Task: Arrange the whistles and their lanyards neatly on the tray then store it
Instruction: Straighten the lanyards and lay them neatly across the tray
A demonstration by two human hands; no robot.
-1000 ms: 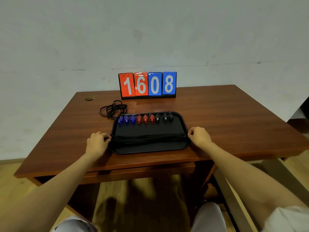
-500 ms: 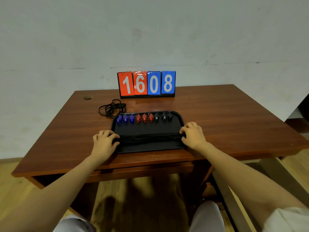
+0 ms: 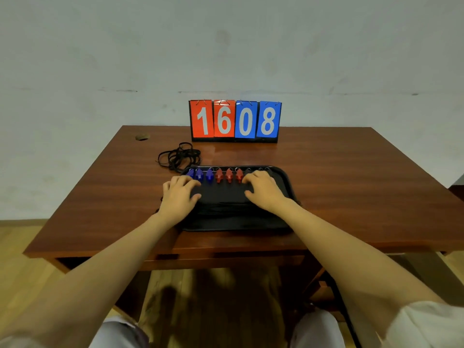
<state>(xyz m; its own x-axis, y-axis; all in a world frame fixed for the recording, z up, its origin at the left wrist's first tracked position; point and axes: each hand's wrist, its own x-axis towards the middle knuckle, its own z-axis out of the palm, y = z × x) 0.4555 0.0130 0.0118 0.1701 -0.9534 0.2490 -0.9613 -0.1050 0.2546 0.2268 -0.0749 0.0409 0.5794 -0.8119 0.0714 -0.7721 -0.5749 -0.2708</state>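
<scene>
A black tray [image 3: 286, 182] lies on the wooden table near its front edge. Along the tray's far side stands a row of whistles: three blue whistles [image 3: 199, 174] on the left, three red whistles [image 3: 229, 175] in the middle. The black whistles at the right end are mostly hidden under my right hand [image 3: 263, 190]. Black lanyards [image 3: 223, 208] lie stretched across the tray's middle. My left hand [image 3: 177, 197] rests flat on the tray's left part, fingers spread near the blue whistles. Neither hand holds anything.
A loose bundle of black cords [image 3: 179, 156] lies on the table just behind the tray's left corner. A flip scoreboard [image 3: 234, 120] reading 1608 stands at the back edge. A small brown knot [image 3: 142, 137] marks the far left corner. Wooden floor lies below.
Both hands left the tray's side edges and moved inward and forward onto the tray, now spread flat near the whistle row. The view has moved closer to the table.
</scene>
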